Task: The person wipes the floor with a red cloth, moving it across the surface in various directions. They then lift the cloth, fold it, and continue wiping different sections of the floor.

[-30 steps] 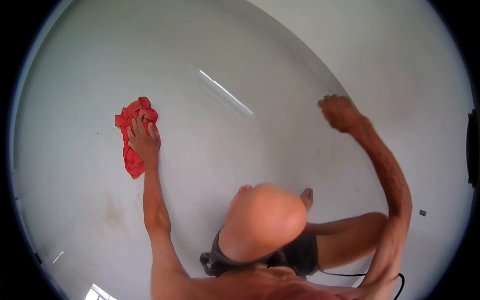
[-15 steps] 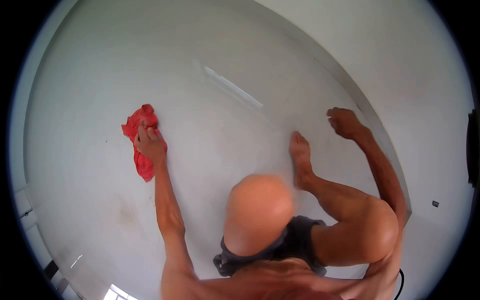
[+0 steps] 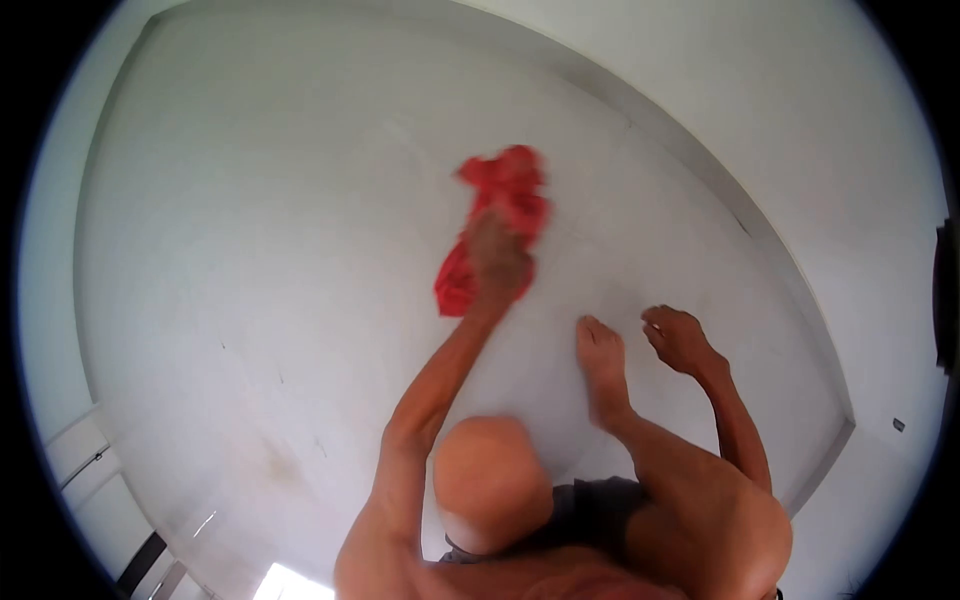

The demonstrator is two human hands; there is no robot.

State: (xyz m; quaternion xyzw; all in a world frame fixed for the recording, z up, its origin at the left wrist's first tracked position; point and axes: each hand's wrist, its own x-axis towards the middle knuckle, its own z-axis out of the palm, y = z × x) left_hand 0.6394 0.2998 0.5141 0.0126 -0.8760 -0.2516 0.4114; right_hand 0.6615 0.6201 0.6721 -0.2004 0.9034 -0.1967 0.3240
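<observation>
A crumpled red cloth (image 3: 520, 185) lies spread on the pale, glossy floor (image 3: 300, 200) ahead of me. My left hand (image 3: 497, 255), smeared by motion, presses down on the cloth's middle and grips it, with red fabric showing on both sides. Off to the right, my right hand (image 3: 680, 338) is held beside my bare foot (image 3: 600, 350). Its fingers are loosely bent and a little apart, with nothing in them.
My raised knee (image 3: 490, 480) stands between my arms. A low grey skirting (image 3: 690, 160) runs along the white wall (image 3: 800, 130) on the right. A brownish smudge (image 3: 280, 462) marks the floor at lower left, near white cabinet fronts (image 3: 85, 460).
My left hand has swept the red cloth from the left to the middle of the view. The right hand now appears lower, closer to the foot, and the whole view has shifted.
</observation>
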